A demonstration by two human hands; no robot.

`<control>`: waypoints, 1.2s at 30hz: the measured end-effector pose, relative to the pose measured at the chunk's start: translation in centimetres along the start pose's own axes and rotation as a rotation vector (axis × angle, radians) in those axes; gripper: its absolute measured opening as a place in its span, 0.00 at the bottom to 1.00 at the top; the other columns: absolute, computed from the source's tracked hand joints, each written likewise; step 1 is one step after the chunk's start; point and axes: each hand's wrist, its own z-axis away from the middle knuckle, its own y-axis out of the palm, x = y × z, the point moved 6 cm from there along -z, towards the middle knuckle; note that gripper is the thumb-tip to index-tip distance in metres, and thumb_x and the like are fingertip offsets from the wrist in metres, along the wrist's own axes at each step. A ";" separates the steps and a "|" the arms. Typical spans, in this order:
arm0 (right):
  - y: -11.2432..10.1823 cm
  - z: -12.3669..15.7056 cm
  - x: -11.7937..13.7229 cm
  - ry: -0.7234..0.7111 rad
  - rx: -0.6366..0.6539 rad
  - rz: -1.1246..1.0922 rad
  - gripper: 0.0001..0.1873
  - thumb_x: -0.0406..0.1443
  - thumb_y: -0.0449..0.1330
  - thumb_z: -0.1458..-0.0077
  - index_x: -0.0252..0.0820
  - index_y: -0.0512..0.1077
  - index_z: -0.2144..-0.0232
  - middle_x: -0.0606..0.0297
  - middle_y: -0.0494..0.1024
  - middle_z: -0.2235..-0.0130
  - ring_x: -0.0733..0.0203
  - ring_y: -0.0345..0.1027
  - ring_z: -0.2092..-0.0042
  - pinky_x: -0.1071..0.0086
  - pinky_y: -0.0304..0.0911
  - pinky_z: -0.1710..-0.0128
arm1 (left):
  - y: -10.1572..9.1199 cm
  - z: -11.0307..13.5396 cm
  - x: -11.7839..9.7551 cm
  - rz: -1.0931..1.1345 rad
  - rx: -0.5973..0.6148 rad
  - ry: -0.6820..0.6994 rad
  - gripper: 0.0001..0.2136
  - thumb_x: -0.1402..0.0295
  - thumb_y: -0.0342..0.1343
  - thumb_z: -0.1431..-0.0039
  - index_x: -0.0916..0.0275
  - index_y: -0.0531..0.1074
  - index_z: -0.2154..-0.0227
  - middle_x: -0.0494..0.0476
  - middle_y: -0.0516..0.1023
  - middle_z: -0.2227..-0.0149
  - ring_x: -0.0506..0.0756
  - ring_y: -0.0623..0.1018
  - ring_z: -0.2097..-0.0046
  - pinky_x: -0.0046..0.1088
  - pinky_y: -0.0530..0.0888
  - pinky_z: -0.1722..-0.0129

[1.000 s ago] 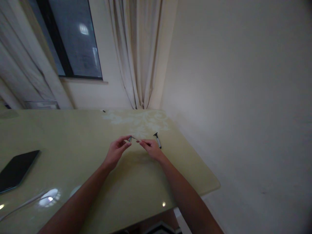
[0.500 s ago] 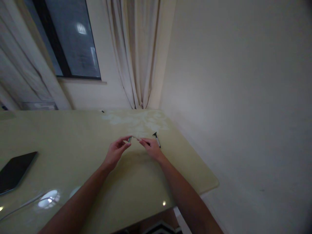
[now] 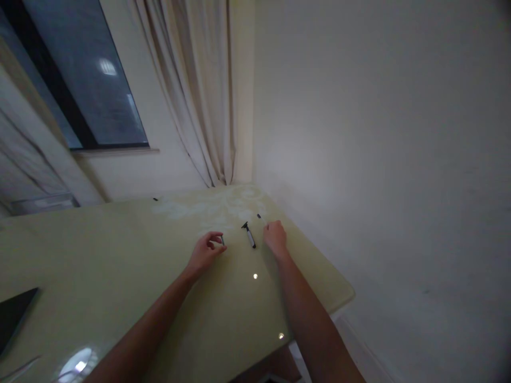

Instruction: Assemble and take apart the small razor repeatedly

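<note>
My left hand (image 3: pixel 206 251) hovers over the table, pinching a small slim green-and-white object (image 3: pixel 222 241) between thumb and fingers; its kind is too small to tell. Farther right, my right hand (image 3: pixel 275 235) is closed on a thin pale stick with a dark end, which looks like a toothbrush (image 3: pixel 259 217). Most of its handle is hidden by the fingers. Between the two hands a razor (image 3: pixel 249 235) with a black head and grey handle lies on the table, its head pointing away from me. Neither hand touches the razor.
The glossy pale table (image 3: pixel 167 255) ends at a wall on the right. A dark flat device (image 3: pixel 16 314) and a cable (image 3: pixel 19 368) lie at the left. A small black item (image 3: pixel 155 199) sits near the back edge, below the curtain (image 3: pixel 199 96) and window.
My hands have moved apart: the right has carried the toothbrush to the right, past the razor, away from the small object in my left hand. The view has turned slightly rightward.
</note>
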 end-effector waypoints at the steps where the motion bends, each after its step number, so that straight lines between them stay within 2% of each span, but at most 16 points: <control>1: 0.1 0.1 -0.2 0.009 -0.004 0.035 0.17 0.32 0.52 0.33 0.30 0.82 0.58 0.41 0.77 0.52 0.50 0.75 0.54 0.65 0.66 0.55 | 1.0 -0.7 0.0 -0.046 0.026 -0.009 0.24 0.55 0.65 0.52 0.61 0.78 0.53 0.57 0.82 0.62 0.54 0.75 0.69 0.31 0.73 0.68; 4: 0.3 0.2 -0.5 0.014 -0.012 0.155 0.18 0.31 0.52 0.33 0.30 0.81 0.56 0.40 0.77 0.51 0.48 0.75 0.51 0.64 0.66 0.54 | 3.4 -2.3 -0.2 -0.156 0.051 -0.033 0.21 0.56 0.64 0.49 0.60 0.80 0.54 0.58 0.84 0.62 0.55 0.77 0.69 0.34 0.73 0.65; 8: 0.5 0.3 -0.3 0.002 0.002 0.181 0.19 0.29 0.50 0.32 0.32 0.81 0.56 0.43 0.78 0.51 0.50 0.75 0.51 0.66 0.65 0.55 | 4.8 -2.4 -0.7 -0.322 0.026 -0.038 0.18 0.57 0.64 0.46 0.57 0.82 0.54 0.61 0.84 0.56 0.64 0.79 0.54 0.42 0.70 0.52; 10: 0.6 0.4 -0.1 -0.003 0.021 0.165 0.18 0.29 0.50 0.32 0.33 0.81 0.55 0.45 0.79 0.52 0.52 0.75 0.52 0.67 0.65 0.55 | 4.8 -2.0 -0.8 -0.389 0.018 -0.034 0.18 0.57 0.63 0.45 0.57 0.82 0.53 0.63 0.83 0.54 0.67 0.78 0.49 0.45 0.67 0.49; 15: 0.6 0.7 0.5 -0.003 0.045 0.137 0.15 0.32 0.54 0.32 0.35 0.80 0.55 0.47 0.79 0.53 0.53 0.75 0.54 0.67 0.63 0.56 | 4.3 -1.4 -0.6 -0.488 0.033 -0.028 0.22 0.55 0.61 0.41 0.59 0.79 0.47 0.65 0.81 0.52 0.66 0.77 0.49 0.43 0.67 0.48; 20: -0.7 1.2 1.9 -0.083 -0.065 0.061 0.14 0.36 0.57 0.34 0.39 0.78 0.50 0.49 0.77 0.50 0.51 0.71 0.49 0.65 0.62 0.51 | 4.3 -1.5 -0.5 -0.527 0.046 -0.025 0.21 0.55 0.60 0.40 0.57 0.79 0.46 0.63 0.81 0.52 0.65 0.78 0.50 0.41 0.68 0.50; 23: -1.0 1.4 2.0 -0.069 -0.087 0.065 0.15 0.36 0.57 0.34 0.39 0.78 0.49 0.49 0.77 0.49 0.50 0.70 0.48 0.64 0.62 0.50 | 4.3 -1.6 -0.6 -0.536 0.058 -0.019 0.19 0.56 0.59 0.38 0.56 0.80 0.48 0.63 0.81 0.52 0.63 0.78 0.51 0.40 0.68 0.51; 29: 0.5 1.4 1.0 -0.015 0.033 0.107 0.14 0.29 0.54 0.34 0.36 0.78 0.53 0.48 0.79 0.52 0.52 0.74 0.51 0.66 0.63 0.56 | 4.3 -1.7 -0.4 -0.545 0.061 -0.022 0.19 0.57 0.58 0.37 0.58 0.78 0.46 0.63 0.81 0.52 0.63 0.78 0.51 0.39 0.69 0.52; 33: 0.8 1.4 1.1 -0.027 0.023 0.121 0.15 0.28 0.52 0.33 0.35 0.79 0.54 0.47 0.80 0.54 0.52 0.75 0.53 0.67 0.63 0.58 | 4.4 -1.8 -0.4 -0.549 0.067 -0.011 0.17 0.57 0.59 0.37 0.57 0.80 0.49 0.63 0.81 0.52 0.63 0.78 0.51 0.38 0.69 0.53; 36: 0.9 1.4 1.3 -0.034 0.030 0.132 0.14 0.29 0.53 0.33 0.34 0.78 0.54 0.46 0.80 0.54 0.52 0.76 0.53 0.68 0.63 0.59 | 4.5 -1.8 -0.3 -0.553 0.065 -0.008 0.18 0.57 0.58 0.36 0.59 0.79 0.47 0.63 0.81 0.51 0.62 0.78 0.50 0.36 0.69 0.53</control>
